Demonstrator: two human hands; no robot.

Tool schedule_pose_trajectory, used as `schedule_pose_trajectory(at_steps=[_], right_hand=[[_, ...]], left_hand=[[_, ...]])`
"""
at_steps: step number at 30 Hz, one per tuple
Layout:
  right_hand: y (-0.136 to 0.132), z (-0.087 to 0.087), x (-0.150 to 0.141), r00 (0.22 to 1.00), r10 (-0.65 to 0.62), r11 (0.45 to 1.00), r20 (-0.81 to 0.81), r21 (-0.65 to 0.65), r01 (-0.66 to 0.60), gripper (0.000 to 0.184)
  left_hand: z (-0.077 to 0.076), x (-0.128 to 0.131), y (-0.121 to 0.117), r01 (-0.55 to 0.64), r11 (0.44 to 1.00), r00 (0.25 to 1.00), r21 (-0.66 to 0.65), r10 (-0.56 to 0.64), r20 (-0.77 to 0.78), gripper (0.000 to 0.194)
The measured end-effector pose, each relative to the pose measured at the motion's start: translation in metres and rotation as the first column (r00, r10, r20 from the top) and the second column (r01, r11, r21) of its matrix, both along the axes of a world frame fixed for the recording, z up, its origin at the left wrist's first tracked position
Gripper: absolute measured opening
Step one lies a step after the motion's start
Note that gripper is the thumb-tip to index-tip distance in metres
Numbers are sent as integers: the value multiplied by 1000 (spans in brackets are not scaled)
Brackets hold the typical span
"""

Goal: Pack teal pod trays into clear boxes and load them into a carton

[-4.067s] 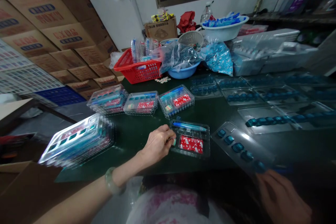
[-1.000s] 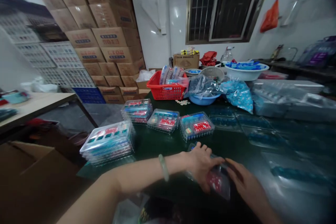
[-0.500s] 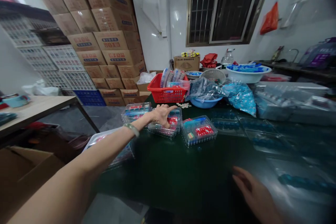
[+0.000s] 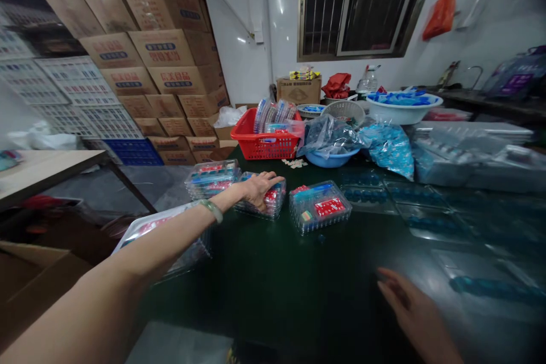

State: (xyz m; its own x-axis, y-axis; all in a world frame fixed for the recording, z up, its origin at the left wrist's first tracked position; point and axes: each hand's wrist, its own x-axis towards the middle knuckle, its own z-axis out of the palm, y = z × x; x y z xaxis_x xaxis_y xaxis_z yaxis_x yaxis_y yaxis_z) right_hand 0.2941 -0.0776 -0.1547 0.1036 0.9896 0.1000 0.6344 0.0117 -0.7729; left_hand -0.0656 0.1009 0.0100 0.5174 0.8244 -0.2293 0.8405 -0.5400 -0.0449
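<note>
The left hand (image 4: 258, 190), a jade bangle (image 4: 212, 210) on its wrist, lies palm-down over a clear plastic tray (image 4: 273, 205) on the dark green table (image 4: 273, 296). Its grip is spread, fingers apart and flat, not clamped around the tray's edges. A red packet shows through the plastic beneath the fingertips.

The right hand (image 4: 416, 310) is well apart, at about 4 o'clock from that tray, its grip loosely open and holding nothing. Whether it touches the table is hard to tell.

At 9 o'clock, just beside the left hand's tray, sits a stack of similar trays (image 4: 211, 178). At 3 o'clock is another tray (image 4: 319, 206) holding a blue pen and a red card. A taller stack (image 4: 164, 227) lies at 8 o'clock, partly under the left forearm. At 12 o'clock stand a red plastic basket (image 4: 264, 148) and a blue basin (image 4: 330, 159). Empty blister trays (image 4: 362, 194) spread across the table at 3 o'clock.
</note>
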Motion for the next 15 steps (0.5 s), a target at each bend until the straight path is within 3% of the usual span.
schedule_pose_trajectory(at_steps=[3, 8, 12, 15], right_hand=[[0, 2, -1, 1000, 4, 1000, -8, 21, -4, 38], [-1, 14, -5, 998, 52, 999, -34, 10, -51, 36], [4, 26, -8, 991, 131, 991, -12, -16, -131, 34], [10, 31, -8, 981, 191, 980, 17, -56, -190, 33]], left_hand=[[-2, -8, 4, 1, 1000, 1000, -10, -1, -14, 102], [1, -6, 7, -44, 999, 997, -31, 42, -70, 128], [18, 28, -6, 31, 999, 999, 33, -32, 32, 114], [18, 71, -13, 72, 997, 990, 18, -74, 120, 111]])
